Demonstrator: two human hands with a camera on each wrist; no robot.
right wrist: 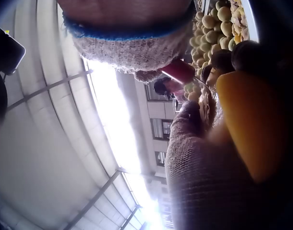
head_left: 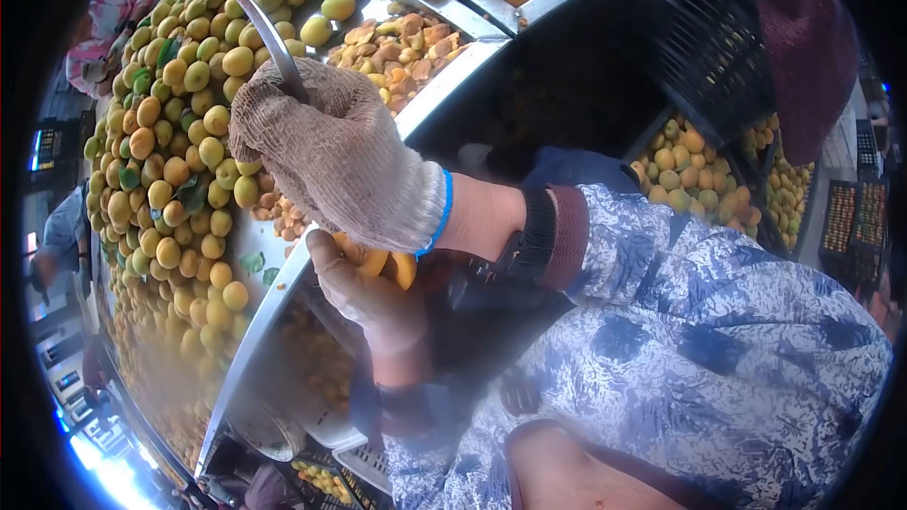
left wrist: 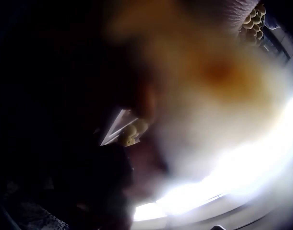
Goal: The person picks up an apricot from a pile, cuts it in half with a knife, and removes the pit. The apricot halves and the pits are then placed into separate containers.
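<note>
In the head view, my right hand [head_left: 331,151], in a knitted glove with a blue-edged cuff, grips a knife whose curved blade [head_left: 265,30] points up and left. Below it, my left hand [head_left: 373,302], gloved too, holds yellow-orange fruit [head_left: 404,270], partly hidden by the right hand. The right wrist view has the right glove [right wrist: 127,52] above, the knife's red handle [right wrist: 180,72], and the left glove [right wrist: 199,167] beside a large yellow fruit piece [right wrist: 252,120]. An orange blur [left wrist: 223,76] fills much of the left wrist view.
Heaped whole fruit [head_left: 179,170] covers the metal table at left, inside its raised rim [head_left: 255,331]. Cut pieces [head_left: 406,52] lie beyond the right hand. A black crate [head_left: 704,38] and fruit-filled crates [head_left: 694,170] stand at right. Another person [head_left: 61,236] is at far left.
</note>
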